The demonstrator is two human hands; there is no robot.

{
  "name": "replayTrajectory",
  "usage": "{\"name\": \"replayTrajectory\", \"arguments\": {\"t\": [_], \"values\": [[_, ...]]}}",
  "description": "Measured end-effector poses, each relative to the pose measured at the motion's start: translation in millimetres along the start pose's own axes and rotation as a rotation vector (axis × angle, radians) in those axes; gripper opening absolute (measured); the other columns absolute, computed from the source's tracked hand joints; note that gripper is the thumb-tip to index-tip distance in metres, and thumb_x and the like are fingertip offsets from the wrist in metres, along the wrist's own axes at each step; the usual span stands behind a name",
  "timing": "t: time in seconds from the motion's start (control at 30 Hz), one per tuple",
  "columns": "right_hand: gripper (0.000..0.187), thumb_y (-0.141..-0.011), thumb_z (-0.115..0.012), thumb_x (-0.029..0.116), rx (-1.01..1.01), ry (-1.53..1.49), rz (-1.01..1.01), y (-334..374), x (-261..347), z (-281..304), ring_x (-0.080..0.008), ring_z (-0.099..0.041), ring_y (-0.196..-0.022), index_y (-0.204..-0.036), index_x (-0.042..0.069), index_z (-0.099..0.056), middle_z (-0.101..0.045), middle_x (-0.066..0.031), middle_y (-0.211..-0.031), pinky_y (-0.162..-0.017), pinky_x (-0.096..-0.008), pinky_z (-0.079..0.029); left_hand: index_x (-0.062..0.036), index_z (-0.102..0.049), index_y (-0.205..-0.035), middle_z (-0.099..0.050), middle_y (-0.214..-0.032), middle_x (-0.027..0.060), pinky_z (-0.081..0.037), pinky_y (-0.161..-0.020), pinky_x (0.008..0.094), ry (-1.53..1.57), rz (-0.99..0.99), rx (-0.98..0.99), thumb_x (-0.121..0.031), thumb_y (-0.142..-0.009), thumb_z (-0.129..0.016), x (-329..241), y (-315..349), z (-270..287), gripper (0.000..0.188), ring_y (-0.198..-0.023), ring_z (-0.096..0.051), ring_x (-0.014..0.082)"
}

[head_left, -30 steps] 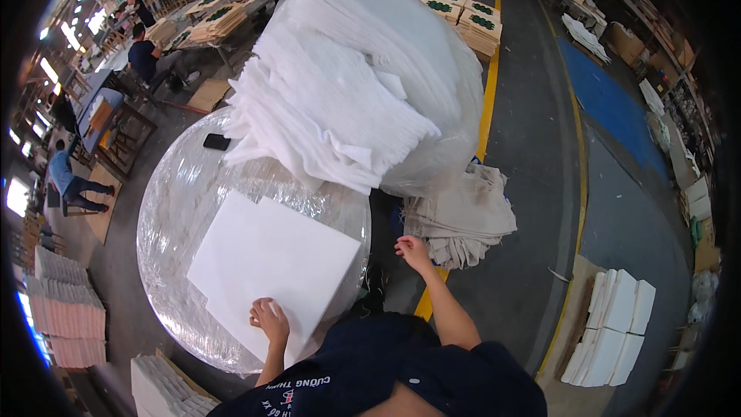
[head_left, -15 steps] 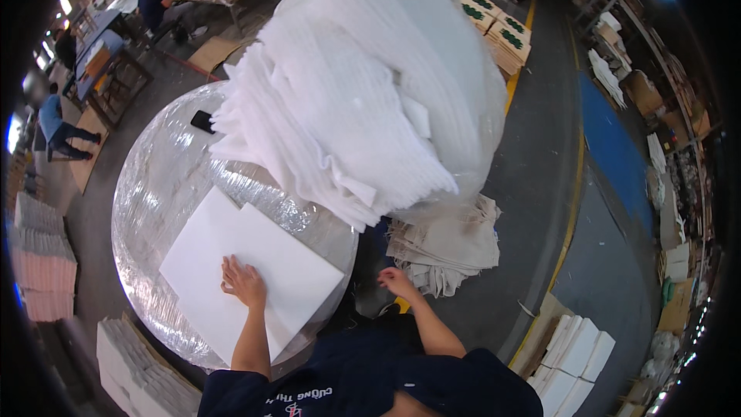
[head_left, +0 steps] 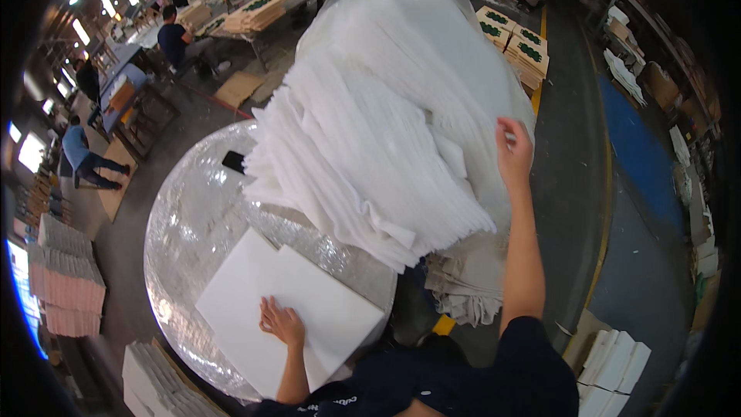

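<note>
A small black phone (head_left: 233,161) lies on the round table wrapped in crinkled clear plastic (head_left: 185,239), off to the far left of the work. Beyond it, people in blue shirts (head_left: 174,35) bend over long workbenches stacked with flat tan boards (head_left: 258,11). A person in a light blue top (head_left: 81,156) stands at the far left beside a dark bench. Stacks of pale sheets (head_left: 65,286) sit on the floor to the left. On the right, a yellow floor line (head_left: 606,208) runs past boxes with green prints (head_left: 519,38). White flat stacks (head_left: 614,363) lie at lower right.
</note>
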State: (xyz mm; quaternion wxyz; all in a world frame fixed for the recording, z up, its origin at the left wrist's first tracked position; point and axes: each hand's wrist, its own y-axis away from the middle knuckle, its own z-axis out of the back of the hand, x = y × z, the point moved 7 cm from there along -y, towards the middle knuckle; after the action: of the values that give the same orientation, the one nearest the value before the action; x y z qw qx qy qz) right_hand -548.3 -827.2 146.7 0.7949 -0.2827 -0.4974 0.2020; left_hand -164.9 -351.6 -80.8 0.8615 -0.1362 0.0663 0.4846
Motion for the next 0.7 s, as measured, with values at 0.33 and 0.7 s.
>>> {"name": "replayTrajectory", "arguments": {"t": [0.33, 0.7], "values": [[0.024, -0.087, -0.072, 0.022, 0.151, 0.039, 0.340, -186, 131, -166, -0.0217, -0.068, -0.080, -0.102, 0.003, -0.071, -0.071, -0.0108, -0.096, -0.072, -0.0326, -0.054, -0.0078, -0.047, -0.135, -0.038, -0.151, 0.0147, -0.017, -0.110, 0.0555, 0.035, 0.039, 0.023, -0.014, -0.081, -0.059, 1, -2, -9, 0.055, -0.140, -0.032, 0.0318], [0.033, -0.091, -0.074, 0.033, 0.228, -0.694, -0.358, -235, 61, -159, -0.0130, -0.061, -0.086, -0.114, 0.009, -0.071, -0.068, 0.0038, -0.100, -0.072, -0.0301, -0.049, -0.0080, -0.046, -0.136, -0.038, -0.151, 0.0149, -0.018, -0.110, 0.0572, 0.052, 0.028, 0.031, -0.012, -0.081, -0.060, 7, -4, -9, 0.057, -0.140, -0.032, 0.0323]]}}
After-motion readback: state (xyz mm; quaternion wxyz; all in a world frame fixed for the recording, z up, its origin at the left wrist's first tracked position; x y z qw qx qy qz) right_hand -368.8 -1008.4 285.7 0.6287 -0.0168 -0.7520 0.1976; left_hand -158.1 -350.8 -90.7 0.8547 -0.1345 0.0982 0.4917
